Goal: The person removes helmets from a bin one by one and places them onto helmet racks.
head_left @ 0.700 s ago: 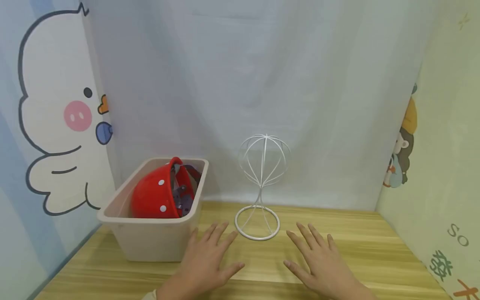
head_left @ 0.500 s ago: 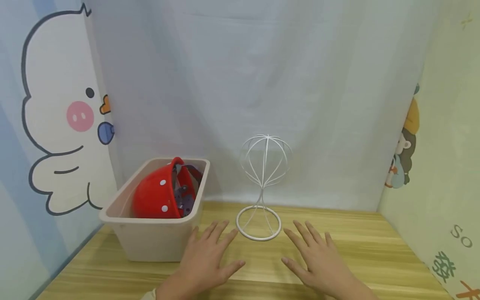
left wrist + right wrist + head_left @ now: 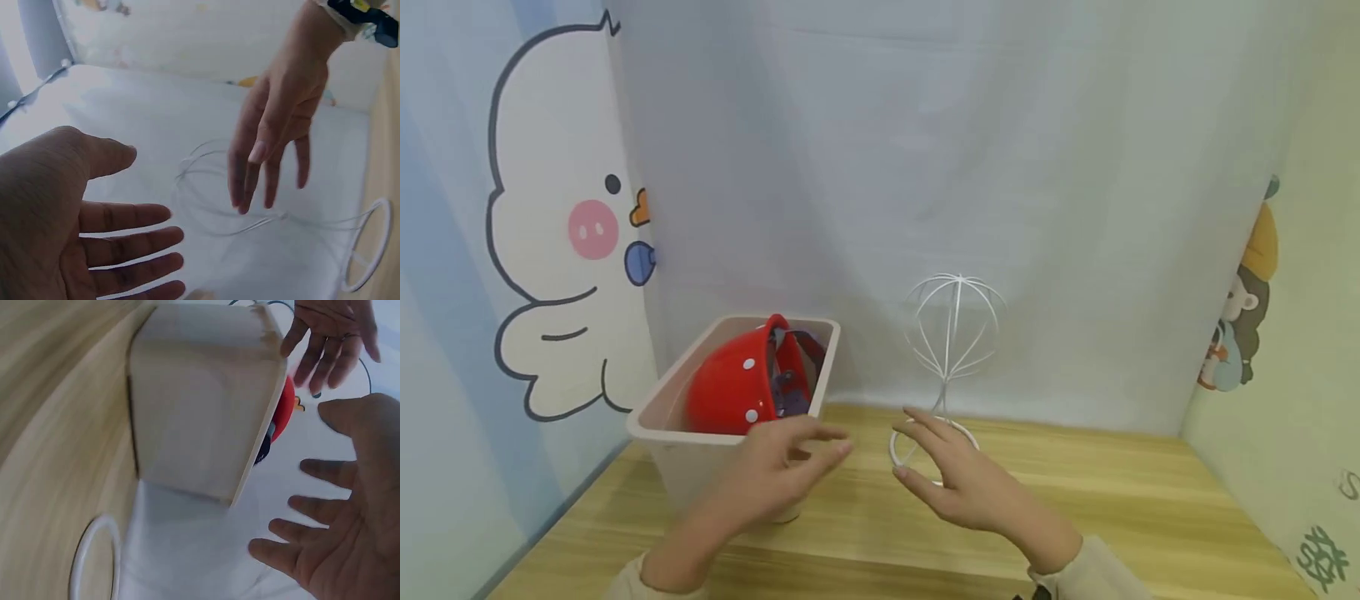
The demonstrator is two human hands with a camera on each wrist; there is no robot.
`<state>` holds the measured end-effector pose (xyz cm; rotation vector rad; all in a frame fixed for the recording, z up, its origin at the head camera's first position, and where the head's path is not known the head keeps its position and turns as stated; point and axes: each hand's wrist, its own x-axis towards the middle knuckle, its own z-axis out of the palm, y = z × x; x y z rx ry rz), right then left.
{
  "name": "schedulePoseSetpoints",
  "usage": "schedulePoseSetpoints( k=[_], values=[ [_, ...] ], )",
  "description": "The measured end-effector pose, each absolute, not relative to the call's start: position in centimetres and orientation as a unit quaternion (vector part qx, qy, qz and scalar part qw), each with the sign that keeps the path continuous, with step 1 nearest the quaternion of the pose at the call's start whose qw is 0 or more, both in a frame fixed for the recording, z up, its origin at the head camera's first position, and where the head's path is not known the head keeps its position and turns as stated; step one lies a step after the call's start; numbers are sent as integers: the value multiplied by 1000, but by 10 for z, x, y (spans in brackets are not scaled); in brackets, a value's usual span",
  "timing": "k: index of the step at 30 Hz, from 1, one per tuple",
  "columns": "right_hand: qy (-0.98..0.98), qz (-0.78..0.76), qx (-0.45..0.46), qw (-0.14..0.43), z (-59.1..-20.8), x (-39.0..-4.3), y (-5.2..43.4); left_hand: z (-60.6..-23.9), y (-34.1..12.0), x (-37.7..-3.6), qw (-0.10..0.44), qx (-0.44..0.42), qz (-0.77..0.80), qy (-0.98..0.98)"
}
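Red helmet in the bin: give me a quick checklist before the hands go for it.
1. Left hand free: ok, fingers straight, holding nothing.
2. Right hand free: ok, open in the air, holding nothing.
3. Red helmet reachable: ok, it sits in the beige bin, dome showing above the rim, nothing on top of it.
4. Helmet straps loose of the bin: cannot tell, the purple lining and straps are partly hidden.
5. Wire stand upright and bare: ok, it stands on the wooden table to the right of the bin.
6. Right hand apart from the stand's base ring: cannot tell, the hand overlaps it in the head view.
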<state>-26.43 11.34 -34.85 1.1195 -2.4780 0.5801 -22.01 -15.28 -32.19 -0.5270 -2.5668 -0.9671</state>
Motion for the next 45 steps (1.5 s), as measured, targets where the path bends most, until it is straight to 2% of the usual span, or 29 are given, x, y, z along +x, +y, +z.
schedulePoseSetpoints(
  k=[4,5,9,13,16,21,29,33,45],
  values=[
    [-864,252,409,149,-325,-272,82,-296,-201,-231,218,-100,-314,-919],
    [-860,261,414,146,-320,-274,75,-292,-213,-234,215,-72,-286,-931],
    [-854,286,418,123,-303,-284,45,-291,-253,-245,140,-11,-232,-963],
    [-860,288,410,101,-293,-300,17,-303,-273,-257,44,-21,-287,-957],
    [-872,296,383,75,-290,-314,-3,-310,-277,-266,6,-29,-325,-945],
    [-896,346,278,32,-286,-333,-42,-312,-274,-273,0,-19,-324,-946],
    [-901,383,178,100,-301,-354,-96,-313,-269,-272,8,-7,-328,-944],
    [-910,361,168,111,-306,-354,-107,-315,-275,-268,20,-7,-333,-943],
    [-914,348,189,83,-313,-349,-151,-326,-314,-253,8,42,-333,-942]
  ],
)
